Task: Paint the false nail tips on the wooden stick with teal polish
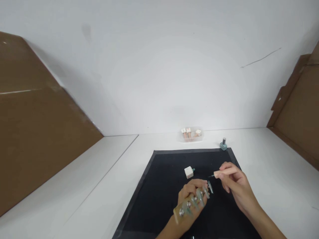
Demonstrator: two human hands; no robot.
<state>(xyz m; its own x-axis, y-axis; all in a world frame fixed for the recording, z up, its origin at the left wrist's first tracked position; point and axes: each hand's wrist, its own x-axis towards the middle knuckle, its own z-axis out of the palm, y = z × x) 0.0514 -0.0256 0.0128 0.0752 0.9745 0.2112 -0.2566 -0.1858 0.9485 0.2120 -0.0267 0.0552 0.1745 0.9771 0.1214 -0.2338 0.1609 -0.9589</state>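
My left hand is closed on a nail tip display stand, a translucent yellowish strip with metal studs. Several glossy, greenish see-through false nails are mounted along it, tilted to the right. In my right hand is a nail polish brush, gripped by its long peach-coloured handle. Its thin dark tip points left, just above the false nail at the far end and apart from it. Beyond my left hand, a white square bottle with green at its neck lies on the black mat.
A clear tray by the back wall holds several white bottles with peach handles. At the mat's far right corner stands a blue-green bottle with a silver cap. Cardboard panels flank the white table on both sides.
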